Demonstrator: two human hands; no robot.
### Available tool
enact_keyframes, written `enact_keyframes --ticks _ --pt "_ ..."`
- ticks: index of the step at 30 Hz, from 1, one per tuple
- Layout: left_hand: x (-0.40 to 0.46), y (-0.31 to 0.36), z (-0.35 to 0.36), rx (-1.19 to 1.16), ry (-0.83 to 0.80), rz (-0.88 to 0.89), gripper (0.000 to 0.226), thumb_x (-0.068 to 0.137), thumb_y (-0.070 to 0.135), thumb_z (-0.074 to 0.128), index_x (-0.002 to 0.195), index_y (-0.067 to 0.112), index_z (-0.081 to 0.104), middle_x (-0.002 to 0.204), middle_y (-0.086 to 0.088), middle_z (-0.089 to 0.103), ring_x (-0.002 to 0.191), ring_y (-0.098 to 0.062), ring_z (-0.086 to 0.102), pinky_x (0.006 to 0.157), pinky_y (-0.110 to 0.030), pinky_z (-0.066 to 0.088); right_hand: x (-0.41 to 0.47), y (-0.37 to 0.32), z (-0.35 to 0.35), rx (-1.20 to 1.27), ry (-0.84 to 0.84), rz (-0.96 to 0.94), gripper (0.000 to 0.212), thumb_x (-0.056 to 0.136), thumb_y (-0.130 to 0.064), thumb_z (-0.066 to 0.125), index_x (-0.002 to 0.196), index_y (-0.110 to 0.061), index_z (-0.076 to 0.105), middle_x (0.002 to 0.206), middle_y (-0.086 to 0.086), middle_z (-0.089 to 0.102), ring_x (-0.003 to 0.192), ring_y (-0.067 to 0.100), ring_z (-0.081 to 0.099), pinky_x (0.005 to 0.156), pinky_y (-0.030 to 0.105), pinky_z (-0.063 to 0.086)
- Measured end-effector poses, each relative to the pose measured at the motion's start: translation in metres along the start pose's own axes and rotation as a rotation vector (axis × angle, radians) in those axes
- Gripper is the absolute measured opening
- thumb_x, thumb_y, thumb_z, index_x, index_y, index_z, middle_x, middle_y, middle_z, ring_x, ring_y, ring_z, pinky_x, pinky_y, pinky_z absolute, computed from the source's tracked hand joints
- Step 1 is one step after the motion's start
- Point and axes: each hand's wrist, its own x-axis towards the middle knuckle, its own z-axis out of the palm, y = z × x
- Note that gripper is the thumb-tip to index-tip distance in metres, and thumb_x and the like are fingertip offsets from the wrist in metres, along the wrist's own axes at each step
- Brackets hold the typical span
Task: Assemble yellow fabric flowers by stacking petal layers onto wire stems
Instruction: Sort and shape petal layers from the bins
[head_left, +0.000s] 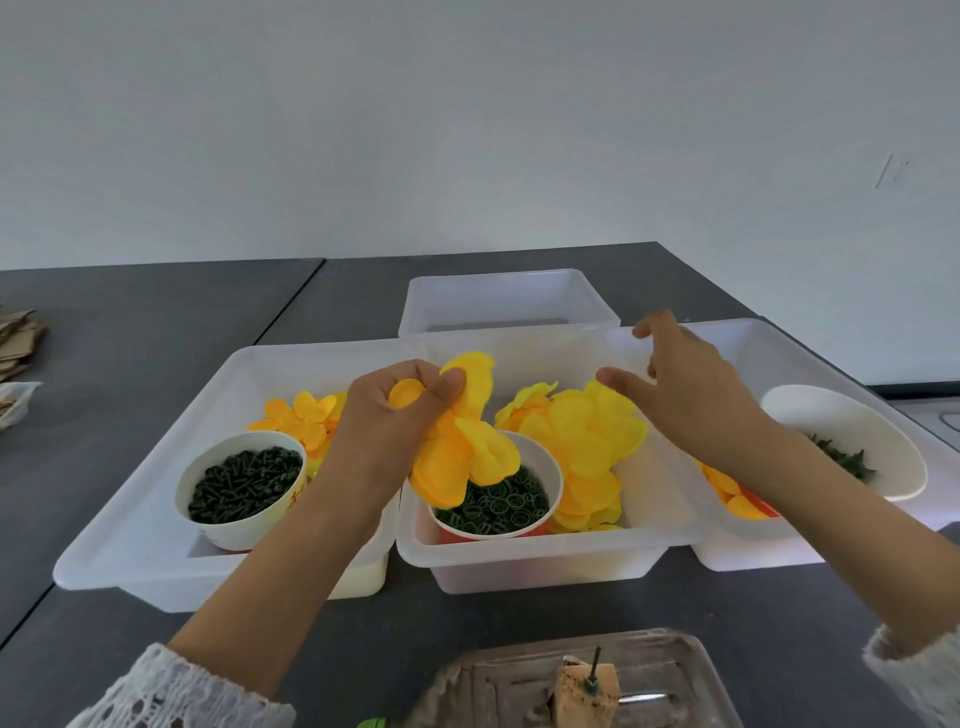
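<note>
Left hand (402, 410) grasps a bunch of yellow petal layers (465, 452) above the cup of green rings (496, 501) in the middle bin (545, 564). Right hand (691, 395) hovers released, fingers spread.

There was just one view, from a camera worn on the person's head. It looked forward and down over the dark grey flat surface (156, 364). It sat close, so both bare forearms reached in from the bottom corners, and the left hand (389, 415) and the right hand (691, 395) showed near the middle. The wide lens bent the edges of the picture. The clear white plastic trays (524, 551) lay across the middle. The plain pale wall (467, 130) filled the top half. No second view shared the scene.
</note>
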Motion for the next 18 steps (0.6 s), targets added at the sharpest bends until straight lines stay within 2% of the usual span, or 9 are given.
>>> enact_keyframes --ticks 2,3,4,6,8,10,13,15,18 --pt "-0.002 0.001 0.005 0.107 -0.006 0.050 0.027 0.086 0.030 0.069 0.065 0.012 0.062 0.062 -0.010 0.061 0.058 -0.013 0.054 0.055 -0.029 0.046 -0.010 -0.015 -0.008 0.124 0.146 -0.124 0.033 0.090 -0.045 0.055 0.110 -0.019 0.049 0.084 -0.003 0.055 0.072 0.013 0.051 0.061 0.027 0.036" --pt "-0.003 0.002 0.007 0.166 -0.007 0.076 0.027 0.087 0.028 0.069 0.067 0.011 0.064 0.065 -0.014 0.062 0.059 -0.015 0.055 0.057 -0.033 0.046 -0.014 -0.024 -0.011 0.246 0.149 -0.171 0.024 0.091 -0.044 0.054 0.100 -0.021 0.054 0.075 -0.005 0.057 0.064 0.007 0.051 0.056 0.022 0.037" --pt "-0.004 0.003 0.010 0.224 -0.003 0.101 0.025 0.088 0.029 0.069 0.070 0.012 0.065 0.068 -0.015 0.064 0.061 -0.017 0.056 0.058 -0.037 0.048 -0.019 -0.033 -0.015 0.382 0.084 -0.198 0.024 0.091 -0.045 0.052 0.090 -0.021 0.057 0.068 -0.005 0.058 0.056 0.004 0.049 0.053 0.019 0.038" --pt "-0.008 0.006 0.015 0.307 0.006 0.148 0.023 0.087 0.033 0.069 0.072 0.016 0.066 0.066 -0.009 0.065 0.062 -0.020 0.057 0.062 -0.042 0.051 -0.029 -0.051 -0.021 0.568 -0.181 -0.197 0.042 0.087 -0.056 0.048 0.078 -0.017 0.062 0.061 -0.004 0.060 0.048 0.004 0.047 0.051 0.022 0.041" --pt "-0.013 0.009 0.020 0.351 0.001 0.186 0.023 0.087 0.037 0.068 0.072 0.020 0.066 0.063 -0.002 0.063 0.061 -0.022 0.059 0.061 -0.043 0.051 -0.039 -0.061 -0.021 0.575 -0.393 -0.194 0.047 0.083 -0.059 0.048 0.076 -0.015 0.064 0.055 -0.009 0.060 0.047 0.003 0.049 0.051 0.019 0.045" --pt "-0.017 0.013 0.024 0.398 0.005 0.214 0.023 0.086 0.042 0.067 0.072 0.023 0.066 0.062 0.003 0.063 0.060 -0.017 0.059 0.058 -0.040 0.051 -0.043 -0.062 -0.014 0.632 -0.457 -0.165 0.038 0.086 -0.047 0.058 0.082 -0.010 0.066 0.052 -0.009 0.056 0.049 0.004 0.049 0.052 0.015 0.045" --pt "-0.018 0.017 0.024 0.411 0.004 0.225 0.021 0.087 0.041 0.067 0.073 0.025 0.066 0.064 0.008 0.064 0.063 -0.014 0.062 0.061 -0.040 0.054 -0.043 -0.056 -0.005 0.956 -0.542 0.031 0.040 0.078 -0.034 0.066 0.094 0.003 0.067 0.059 0.005 0.050 0.054 0.014 0.045 0.055 0.021 0.043" --pt "-0.018 0.018 0.023 0.420 0.005 0.218 0.021 0.088 0.039 0.067 0.073 0.025 0.066 0.063 0.010 0.063 0.064 -0.014 0.061 0.063 -0.040 0.055 -0.044 -0.054 -0.002 1.010 -0.518 0.054 0.032 0.083 -0.025 0.065 0.093 0.005 0.067 0.066 0.012 0.051 0.058 0.016 0.044 0.060 0.028 0.043" --pt "-0.018 0.016 0.023 0.471 -0.012 0.209 0.022 0.089 0.040 0.064 0.072 0.026 0.066 0.062 0.009 0.063 0.061 -0.010 0.059 0.061 -0.036 0.052 -0.046 -0.055 -0.002 0.766 -0.337 -0.069 0.022 0.091 -0.021 0.062 0.079 -0.004 0.068 0.063 0.010 0.052 0.059 0.014 0.045 0.063 0.032 0.041"
